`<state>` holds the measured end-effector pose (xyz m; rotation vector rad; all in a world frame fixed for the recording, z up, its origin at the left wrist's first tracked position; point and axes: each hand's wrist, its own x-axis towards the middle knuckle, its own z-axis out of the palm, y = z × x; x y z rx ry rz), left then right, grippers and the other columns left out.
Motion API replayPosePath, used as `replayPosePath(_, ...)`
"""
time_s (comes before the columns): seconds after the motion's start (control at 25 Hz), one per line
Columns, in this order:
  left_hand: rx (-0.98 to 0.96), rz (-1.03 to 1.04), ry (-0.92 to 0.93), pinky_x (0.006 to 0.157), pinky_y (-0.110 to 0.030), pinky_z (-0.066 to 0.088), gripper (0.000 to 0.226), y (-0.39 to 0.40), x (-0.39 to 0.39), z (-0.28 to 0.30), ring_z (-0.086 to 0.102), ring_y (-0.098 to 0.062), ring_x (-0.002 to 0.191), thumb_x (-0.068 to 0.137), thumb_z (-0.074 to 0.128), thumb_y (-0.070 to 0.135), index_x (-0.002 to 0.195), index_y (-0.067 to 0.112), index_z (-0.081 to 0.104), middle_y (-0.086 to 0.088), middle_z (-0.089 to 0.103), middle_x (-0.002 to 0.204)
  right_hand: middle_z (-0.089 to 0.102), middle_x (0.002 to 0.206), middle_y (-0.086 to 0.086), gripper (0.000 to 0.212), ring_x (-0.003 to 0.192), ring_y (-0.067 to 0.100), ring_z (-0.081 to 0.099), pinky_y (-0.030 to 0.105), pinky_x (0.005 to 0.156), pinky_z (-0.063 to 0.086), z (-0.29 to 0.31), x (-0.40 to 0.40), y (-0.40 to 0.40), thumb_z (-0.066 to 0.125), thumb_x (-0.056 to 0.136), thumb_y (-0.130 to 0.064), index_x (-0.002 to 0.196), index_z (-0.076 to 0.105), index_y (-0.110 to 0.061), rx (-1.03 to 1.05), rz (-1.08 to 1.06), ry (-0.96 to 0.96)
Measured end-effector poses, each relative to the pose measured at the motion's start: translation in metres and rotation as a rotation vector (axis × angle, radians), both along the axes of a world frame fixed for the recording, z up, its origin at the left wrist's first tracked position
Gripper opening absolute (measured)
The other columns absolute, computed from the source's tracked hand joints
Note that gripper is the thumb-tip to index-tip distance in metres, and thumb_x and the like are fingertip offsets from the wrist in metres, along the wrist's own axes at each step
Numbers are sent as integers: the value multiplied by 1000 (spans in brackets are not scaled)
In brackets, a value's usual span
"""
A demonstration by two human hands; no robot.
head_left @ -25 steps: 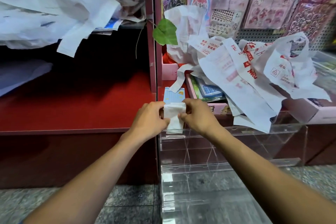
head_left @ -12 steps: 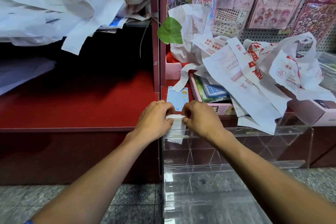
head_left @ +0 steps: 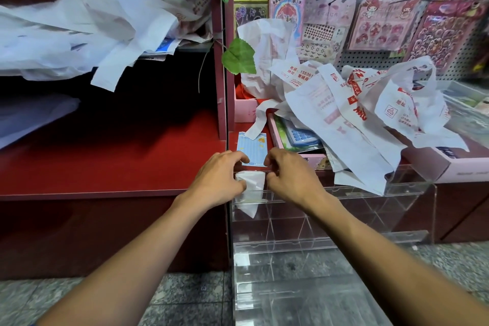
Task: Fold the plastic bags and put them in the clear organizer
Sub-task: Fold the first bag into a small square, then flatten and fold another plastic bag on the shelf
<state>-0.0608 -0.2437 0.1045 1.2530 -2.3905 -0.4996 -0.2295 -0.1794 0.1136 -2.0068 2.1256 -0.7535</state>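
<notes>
A small folded white plastic bag [head_left: 250,188] stands in the top left compartment of the clear organizer [head_left: 344,193], its lower end showing through the clear wall. My left hand [head_left: 219,180] touches the bag's left side with curled fingers. My right hand [head_left: 291,174] sits on the bag's right side, fingers curled at its top edge. A heap of unfolded white bags with red print [head_left: 352,114] lies on the pink boxes to the right. More crumpled white bags [head_left: 92,26] fill the upper left shelf.
A red shelf [head_left: 105,161] spreads out to the left. A blue card [head_left: 251,148] lies just behind my hands. Pink boxes [head_left: 449,164] stand at the right, with sticker packs on a pegboard [head_left: 383,21] behind. Grey stone floor [head_left: 185,296] lies below.
The folded bag has gone down from above the organizer's rim into the top left compartment. Both hands followed it down and stay at its top.
</notes>
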Motion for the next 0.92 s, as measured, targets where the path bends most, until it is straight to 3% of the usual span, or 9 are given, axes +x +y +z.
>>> replayPosePath(0.16,-2,56,103,87,-30,41,42,9,8,7,51,-15,107,81,66,12,121,26,61,11,57,106,65,90,1,10,82,22,60,33,68,50,8,-12,19,54,84,-14,92,59,-16,-22,-47,-13)
replayPosePath(0.24,-26,81,154,85,-27,37,39,15,7,11,49,-14,107,84,62,8,119,25,62,10,59,108,66,100,5,15,92,24,59,36,74,51,15,-25,29,55,86,-18,99,61,-17,-135,-157,-2)
replayPosePath(0.32,-34,71,195,89,-26,35,37,22,-2,15,47,-11,109,85,60,8,118,25,63,10,59,114,61,121,10,28,108,29,53,41,85,49,22,-48,36,56,86,-21,113,61,-16,-240,-337,151)
replayPosePath(0.4,-37,43,208,91,-26,35,35,29,-12,17,48,-11,111,86,61,9,118,25,63,10,59,117,46,144,13,41,128,36,40,46,97,41,24,-68,41,55,89,-28,128,56,-18,-149,-436,274)
replayPosePath(0.48,-38,19,206,91,-23,34,34,34,-20,16,49,-11,111,87,62,9,117,25,63,10,60,119,31,156,12,44,142,39,26,48,106,34,15,-81,43,51,92,-35,133,52,-19,47,-434,306)
replayPosePath(0.6,-37,11,231,92,-21,33,32,35,-29,14,52,-11,112,87,62,9,115,24,64,9,61,120,34,155,8,43,145,36,22,47,115,29,1,-92,40,42,96,-40,128,54,-14,177,-361,260)
replayPosePath(0.76,-37,-12,291,90,-18,34,30,38,-46,19,51,-7,107,87,60,5,108,24,66,10,62,117,35,155,8,52,145,35,24,44,119,23,3,-97,37,38,90,-40,132,55,-14,145,-325,264)
replayPosePath(0.84,-37,-30,291,92,-18,33,29,39,-52,20,50,-6,108,88,60,5,108,25,66,13,60,114,42,151,10,60,142,34,30,45,117,27,5,-96,40,33,87,-39,135,51,-8,132,-323,231)
replayPosePath(0.92,-36,-31,301,94,-21,36,28,38,-55,20,50,-7,110,89,60,7,109,25,66,16,58,111,49,145,13,63,135,34,39,45,113,34,8,-94,44,35,81,-34,134,52,-5,-9,-299,182)
